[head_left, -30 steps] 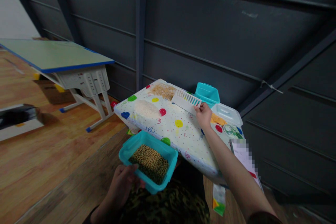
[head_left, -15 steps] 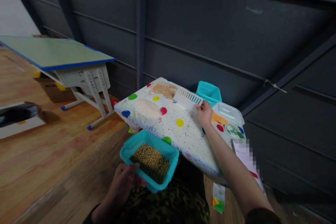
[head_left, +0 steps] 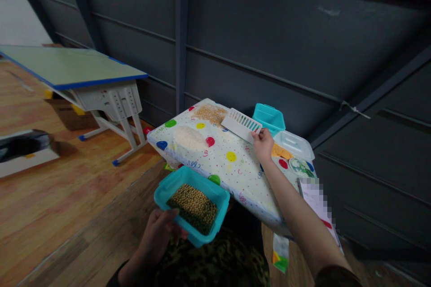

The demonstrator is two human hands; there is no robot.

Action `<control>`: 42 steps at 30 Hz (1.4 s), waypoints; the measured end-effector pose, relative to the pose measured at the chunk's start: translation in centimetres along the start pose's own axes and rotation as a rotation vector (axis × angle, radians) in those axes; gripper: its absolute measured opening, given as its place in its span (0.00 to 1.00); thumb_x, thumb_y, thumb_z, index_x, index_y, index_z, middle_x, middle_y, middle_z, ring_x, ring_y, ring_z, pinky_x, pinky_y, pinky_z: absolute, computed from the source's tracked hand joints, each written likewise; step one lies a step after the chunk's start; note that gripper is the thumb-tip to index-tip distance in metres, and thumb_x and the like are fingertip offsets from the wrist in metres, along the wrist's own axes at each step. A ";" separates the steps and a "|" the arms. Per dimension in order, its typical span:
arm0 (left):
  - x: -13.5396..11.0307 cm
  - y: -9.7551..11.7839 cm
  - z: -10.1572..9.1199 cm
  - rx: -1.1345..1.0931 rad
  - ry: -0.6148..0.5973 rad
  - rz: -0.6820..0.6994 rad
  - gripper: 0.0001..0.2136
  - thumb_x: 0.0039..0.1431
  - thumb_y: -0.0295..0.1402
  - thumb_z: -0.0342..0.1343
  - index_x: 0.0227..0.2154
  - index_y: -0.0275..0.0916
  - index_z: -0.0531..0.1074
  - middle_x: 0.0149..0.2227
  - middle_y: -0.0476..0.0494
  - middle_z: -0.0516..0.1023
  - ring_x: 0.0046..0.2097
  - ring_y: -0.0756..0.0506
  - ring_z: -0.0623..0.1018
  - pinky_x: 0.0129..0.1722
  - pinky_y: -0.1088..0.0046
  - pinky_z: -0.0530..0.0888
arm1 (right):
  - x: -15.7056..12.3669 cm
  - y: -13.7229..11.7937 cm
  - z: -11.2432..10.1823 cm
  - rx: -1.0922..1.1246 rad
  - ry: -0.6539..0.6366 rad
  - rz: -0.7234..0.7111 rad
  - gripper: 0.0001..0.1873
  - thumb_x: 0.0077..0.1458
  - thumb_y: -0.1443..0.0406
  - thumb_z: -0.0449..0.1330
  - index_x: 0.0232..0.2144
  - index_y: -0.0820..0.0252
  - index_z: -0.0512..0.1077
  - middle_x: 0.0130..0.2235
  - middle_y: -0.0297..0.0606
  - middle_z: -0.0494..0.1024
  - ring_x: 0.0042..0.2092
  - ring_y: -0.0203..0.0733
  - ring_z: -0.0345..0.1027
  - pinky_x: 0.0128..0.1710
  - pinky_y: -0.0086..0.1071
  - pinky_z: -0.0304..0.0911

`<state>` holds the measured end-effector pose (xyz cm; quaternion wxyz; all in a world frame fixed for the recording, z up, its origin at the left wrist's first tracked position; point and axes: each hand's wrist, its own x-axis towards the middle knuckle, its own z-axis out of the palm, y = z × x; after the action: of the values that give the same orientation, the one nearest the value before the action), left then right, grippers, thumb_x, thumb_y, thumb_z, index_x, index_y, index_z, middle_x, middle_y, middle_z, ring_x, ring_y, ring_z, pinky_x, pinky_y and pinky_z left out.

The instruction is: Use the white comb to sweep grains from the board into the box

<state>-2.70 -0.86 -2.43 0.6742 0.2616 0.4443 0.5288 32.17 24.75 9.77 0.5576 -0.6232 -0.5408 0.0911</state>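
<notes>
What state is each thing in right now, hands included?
Left hand: gripping the teal tub's near-left side
Teal tub: open, held off the table, partly filled
Tub beans: loose
Right hand: gripping one end of the slotted tray
White slotted tray: held, over or on the table, can't tell
Back teal container: upright, open-topped
Table beans: loose, spread out
White grains: loose, heaped

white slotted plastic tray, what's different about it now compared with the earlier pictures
The white slotted plastic tray seems to have tipped slightly, its slotted edge rising toward the dark wall. Nothing was taken or let go: the right hand still grips the tray, the left hand the teal plastic tub of tan beans.
</notes>
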 end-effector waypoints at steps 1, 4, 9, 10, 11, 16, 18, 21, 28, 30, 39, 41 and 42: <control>0.0 0.0 0.0 0.003 -0.004 -0.002 0.25 0.54 0.52 0.76 0.11 0.46 0.75 0.15 0.42 0.80 0.15 0.44 0.74 0.18 0.68 0.73 | 0.0 0.0 0.1 0.013 -0.017 0.000 0.10 0.58 0.56 0.66 0.34 0.49 0.68 0.32 0.34 0.81 0.36 0.50 0.73 0.41 0.39 0.65; -0.2 0.2 0.2 0.004 0.007 0.004 0.26 0.54 0.52 0.76 0.11 0.45 0.75 0.14 0.42 0.79 0.16 0.44 0.76 0.18 0.69 0.73 | 0.2 -0.3 0.8 0.047 -0.075 0.009 0.10 0.58 0.57 0.67 0.35 0.49 0.69 0.33 0.35 0.83 0.36 0.51 0.75 0.41 0.39 0.66; -0.4 0.7 0.7 0.015 0.030 0.015 0.27 0.52 0.53 0.76 0.09 0.44 0.74 0.12 0.43 0.75 0.16 0.44 0.74 0.17 0.69 0.72 | 1.2 -0.9 2.1 0.032 -0.140 -0.008 0.09 0.57 0.60 0.68 0.34 0.49 0.69 0.32 0.34 0.83 0.36 0.50 0.75 0.43 0.40 0.66; -0.5 0.7 0.7 0.027 0.024 0.013 0.27 0.52 0.53 0.76 0.09 0.44 0.75 0.12 0.42 0.75 0.16 0.44 0.74 0.18 0.69 0.72 | 1.5 -0.9 2.2 0.022 -0.133 -0.011 0.09 0.57 0.61 0.68 0.33 0.49 0.69 0.32 0.33 0.83 0.36 0.50 0.75 0.44 0.40 0.66; -0.5 0.7 0.6 0.038 0.018 0.012 0.27 0.53 0.53 0.76 0.10 0.44 0.76 0.12 0.42 0.76 0.16 0.44 0.75 0.18 0.69 0.72 | 1.7 -0.9 2.2 0.010 -0.122 -0.012 0.09 0.57 0.61 0.68 0.33 0.49 0.69 0.32 0.34 0.82 0.36 0.50 0.75 0.44 0.40 0.65; -0.2 0.3 0.1 0.025 0.024 -0.002 0.27 0.54 0.53 0.75 0.09 0.46 0.74 0.14 0.41 0.78 0.17 0.44 0.75 0.18 0.69 0.73 | 2.6 0.1 2.0 0.002 -0.068 -0.031 0.09 0.57 0.59 0.67 0.34 0.50 0.69 0.34 0.36 0.83 0.37 0.51 0.75 0.45 0.41 0.66; 0.0 0.1 0.0 0.024 0.029 -0.015 0.26 0.53 0.53 0.75 0.09 0.46 0.74 0.14 0.40 0.79 0.16 0.44 0.75 0.18 0.69 0.73 | 2.6 0.7 2.1 0.052 -0.056 -0.043 0.09 0.56 0.58 0.67 0.35 0.50 0.70 0.34 0.37 0.84 0.38 0.52 0.76 0.44 0.41 0.66; 0.1 0.0 0.0 0.038 0.033 -0.030 0.26 0.53 0.53 0.74 0.10 0.45 0.75 0.14 0.41 0.79 0.16 0.45 0.75 0.18 0.70 0.73 | 2.7 1.7 2.7 0.140 -0.081 -0.060 0.12 0.55 0.55 0.69 0.35 0.49 0.70 0.33 0.36 0.82 0.37 0.52 0.75 0.44 0.42 0.68; -0.1 0.1 0.1 0.053 0.043 -0.022 0.25 0.53 0.53 0.72 0.10 0.45 0.74 0.12 0.43 0.76 0.16 0.45 0.75 0.18 0.69 0.73 | 3.3 2.7 4.3 0.157 -0.129 -0.099 0.14 0.56 0.53 0.70 0.35 0.47 0.70 0.32 0.35 0.82 0.36 0.53 0.74 0.46 0.45 0.70; -0.1 0.1 0.1 0.037 0.053 -0.017 0.26 0.53 0.53 0.73 0.09 0.46 0.73 0.12 0.43 0.76 0.15 0.44 0.75 0.17 0.69 0.73 | 3.4 2.8 4.4 0.145 -0.105 -0.093 0.13 0.57 0.54 0.70 0.35 0.48 0.70 0.32 0.35 0.82 0.36 0.53 0.74 0.46 0.46 0.71; 0.3 -0.5 -0.5 0.042 0.041 -0.009 0.25 0.54 0.52 0.72 0.10 0.47 0.74 0.13 0.44 0.77 0.14 0.46 0.71 0.17 0.68 0.74 | 3.5 3.1 3.6 0.118 -0.095 -0.081 0.13 0.58 0.55 0.69 0.35 0.48 0.68 0.29 0.32 0.78 0.35 0.50 0.72 0.43 0.43 0.68; 0.2 -0.6 -0.7 0.054 0.044 -0.005 0.24 0.54 0.52 0.72 0.10 0.47 0.74 0.13 0.44 0.77 0.14 0.46 0.71 0.17 0.68 0.75 | 3.5 3.1 3.5 0.103 -0.100 -0.088 0.14 0.58 0.53 0.69 0.34 0.48 0.67 0.29 0.31 0.76 0.34 0.48 0.69 0.41 0.41 0.66; 0.2 -0.5 -0.7 0.062 0.044 -0.004 0.24 0.55 0.52 0.71 0.10 0.47 0.75 0.13 0.44 0.77 0.14 0.45 0.72 0.17 0.68 0.75 | 3.4 3.1 3.4 0.092 -0.103 -0.093 0.15 0.59 0.53 0.69 0.34 0.48 0.67 0.28 0.30 0.75 0.33 0.47 0.68 0.40 0.40 0.64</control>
<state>-3.04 -0.94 -3.24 0.6571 0.2698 0.4755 0.5191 32.86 30.09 7.76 0.5607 -0.5655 -0.5924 0.1220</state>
